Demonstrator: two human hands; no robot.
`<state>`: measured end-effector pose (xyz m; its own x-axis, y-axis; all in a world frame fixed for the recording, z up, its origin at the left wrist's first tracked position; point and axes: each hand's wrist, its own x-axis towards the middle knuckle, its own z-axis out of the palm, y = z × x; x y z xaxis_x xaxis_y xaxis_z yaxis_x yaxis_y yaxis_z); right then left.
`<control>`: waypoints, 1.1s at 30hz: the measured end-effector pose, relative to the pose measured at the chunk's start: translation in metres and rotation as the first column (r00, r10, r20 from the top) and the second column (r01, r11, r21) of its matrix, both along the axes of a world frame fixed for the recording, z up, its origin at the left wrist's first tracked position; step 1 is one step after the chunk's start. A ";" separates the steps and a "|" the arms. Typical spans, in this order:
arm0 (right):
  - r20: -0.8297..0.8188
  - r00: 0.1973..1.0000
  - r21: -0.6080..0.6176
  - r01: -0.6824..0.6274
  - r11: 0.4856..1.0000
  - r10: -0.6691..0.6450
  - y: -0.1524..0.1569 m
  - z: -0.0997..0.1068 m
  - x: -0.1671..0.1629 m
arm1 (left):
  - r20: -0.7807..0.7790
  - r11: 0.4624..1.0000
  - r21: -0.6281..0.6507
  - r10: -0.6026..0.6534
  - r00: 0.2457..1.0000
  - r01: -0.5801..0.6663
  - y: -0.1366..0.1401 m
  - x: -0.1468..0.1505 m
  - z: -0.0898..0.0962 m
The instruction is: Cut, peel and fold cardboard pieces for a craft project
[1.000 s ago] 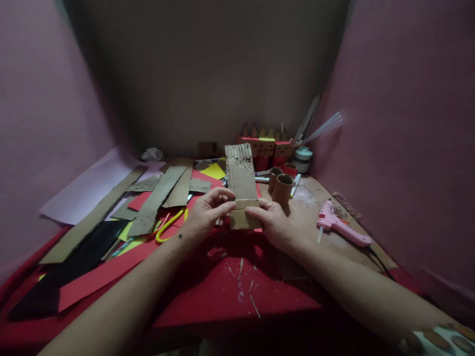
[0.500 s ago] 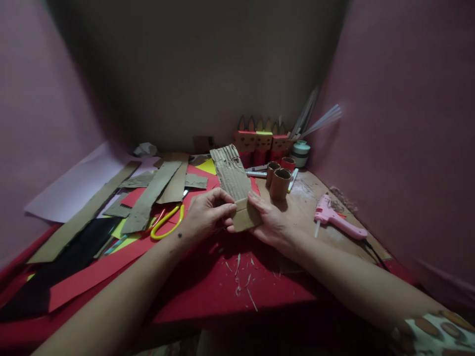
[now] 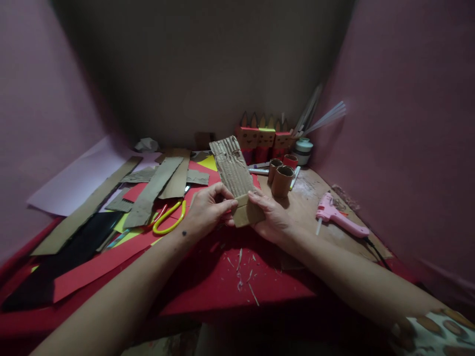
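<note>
Between both hands I hold a cardboard strip [image 3: 234, 170], its ribbed, torn far end pointing away from me and its smooth near end folded over. My left hand [image 3: 210, 205] pinches the left edge of the fold between thumb and fingers. On the other side, my right hand [image 3: 272, 215] grips the strip with its thumb on top and its fingers underneath, partly hidden. Just left of my left hand lie yellow-handled scissors [image 3: 168, 222]. Beyond my right hand stand brown cardboard tubes [image 3: 282, 182] and a red tube [image 3: 290, 160].
A pink glue gun [image 3: 341, 217] lies on a cardboard sheet [image 3: 311, 217] at the right. Cut cardboard strips [image 3: 156, 193] and coloured paper [image 3: 104, 259] cover the left. Small box figures with faces [image 3: 265, 138] and a jar [image 3: 303, 151] stand behind. Scraps litter the red tabletop [image 3: 208, 282].
The folded cardboard strip has tipped up slightly, its far end a little higher. Both hands keep their grip on it. The whole view has shifted slightly.
</note>
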<state>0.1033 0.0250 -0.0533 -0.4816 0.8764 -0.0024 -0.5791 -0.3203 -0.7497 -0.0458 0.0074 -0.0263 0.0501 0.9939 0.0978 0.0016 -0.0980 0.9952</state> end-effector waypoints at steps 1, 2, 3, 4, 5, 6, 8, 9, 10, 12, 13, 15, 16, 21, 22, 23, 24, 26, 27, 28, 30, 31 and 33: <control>-0.003 1.000 0.003 0.001 1.000 -0.001 0.000 0.000 0.001 | 0.011 1.000 -0.009 0.012 1.000 -0.012 0.000 0.000 0.000; -0.008 1.000 0.006 -0.005 1.000 0.005 0.000 0.000 0.002 | 0.022 0.999 -0.023 0.024 0.999 -0.024 0.000 -0.001 0.000; -0.012 1.000 0.011 -0.020 1.000 0.020 -0.001 -0.001 0.003 | 0.029 0.999 -0.032 0.037 0.999 -0.036 0.001 -0.002 0.000; -0.008 0.999 0.012 -0.041 0.999 0.041 -0.002 -0.001 0.004 | 0.030 0.998 -0.029 0.051 0.998 -0.051 0.002 -0.004 0.000; 0.005 0.998 0.007 -0.065 0.998 0.065 -0.003 -0.002 0.004 | 0.030 0.997 -0.017 0.071 0.997 -0.070 0.003 -0.006 -0.001; 0.028 0.995 -0.005 -0.092 0.996 0.092 -0.004 -0.003 0.004 | 0.030 0.996 -0.005 0.089 0.996 -0.089 0.005 -0.008 -0.001; 0.099 0.986 -0.038 -0.134 0.990 0.138 -0.007 -0.004 0.003 | 0.061 0.994 -0.001 0.113 0.992 -0.113 0.009 -0.011 -0.003; 0.140 0.979 -0.053 -0.143 0.988 0.149 -0.008 -0.005 0.003 | 0.088 0.993 -0.016 0.120 0.989 -0.119 0.010 -0.012 -0.003; 0.178 0.972 -0.067 -0.144 0.987 0.154 -0.009 -0.006 0.001 | 0.114 0.992 -0.038 0.123 0.986 -0.120 0.011 -0.013 -0.004; 0.231 0.962 -0.097 -0.128 0.987 0.148 -0.012 -0.007 -0.001 | 0.139 0.990 -0.069 0.131 0.982 -0.123 0.012 -0.013 -0.004; 0.247 0.959 -0.111 -0.112 0.987 0.137 -0.012 -0.007 -0.002 | 0.138 0.989 -0.071 0.136 0.981 -0.128 0.012 -0.012 -0.004; 0.282 0.951 -0.133 -0.090 0.987 0.124 -0.014 -0.006 -0.004 | 0.130 0.988 -0.066 0.145 0.981 -0.137 0.011 -0.011 -0.004; 0.311 0.942 -0.135 -0.085 0.987 0.124 -0.014 -0.005 -0.004 | 0.132 0.989 -0.067 0.140 0.981 -0.133 0.011 -0.011 -0.004; 0.421 0.895 -0.113 -0.111 0.987 0.149 -0.015 -0.003 -0.003 | 0.165 0.991 -0.085 0.121 0.979 -0.108 0.011 -0.011 -0.004; 0.408 0.900 -0.106 -0.124 0.987 0.157 -0.015 -0.003 -0.002 | 0.173 0.991 -0.087 0.120 0.978 -0.106 0.011 -0.011 -0.004; 0.390 0.906 -0.098 -0.136 0.986 0.164 -0.015 -0.004 -0.002 | 0.182 0.990 -0.089 0.121 0.976 -0.106 0.011 -0.011 -0.004; 0.373 0.913 -0.091 -0.143 0.986 0.167 -0.015 -0.005 -0.002 | 0.189 0.990 -0.092 0.120 0.975 -0.104 0.010 -0.010 -0.004; 0.347 0.926 -0.082 -0.130 0.988 0.151 -0.014 -0.007 -0.001 | 0.203 0.990 -0.102 0.113 0.973 -0.093 0.010 -0.010 -0.004; 0.338 0.931 -0.078 -0.117 0.990 0.136 -0.013 -0.009 -0.001 | 0.211 0.991 -0.106 0.107 0.972 -0.086 0.010 -0.010 -0.003; 0.332 0.935 -0.071 -0.106 0.992 0.124 -0.013 -0.010 -0.001 | 0.218 0.991 -0.109 0.103 0.970 -0.081 0.010 -0.010 -0.003; 0.332 0.935 -0.053 -0.113 0.992 0.124 -0.013 -0.011 -0.001 | 0.223 0.991 -0.114 0.101 0.969 -0.077 0.011 -0.011 -0.003; 0.337 0.932 -0.046 -0.122 0.991 0.130 -0.013 -0.011 -0.001 | 0.222 0.990 -0.116 0.106 0.969 -0.082 0.011 -0.011 -0.003; 0.357 0.924 -0.045 -0.128 0.991 0.136 -0.014 -0.009 -0.001 | 0.213 0.987 -0.124 0.124 0.969 -0.099 0.012 -0.013 -0.003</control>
<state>0.1020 0.0109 -0.0626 -0.5565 0.8028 -0.2139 -0.2247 -0.3933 -0.8915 -0.0592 0.0198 -0.0290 -0.0717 0.9973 -0.0183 -0.2131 0.0026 0.9770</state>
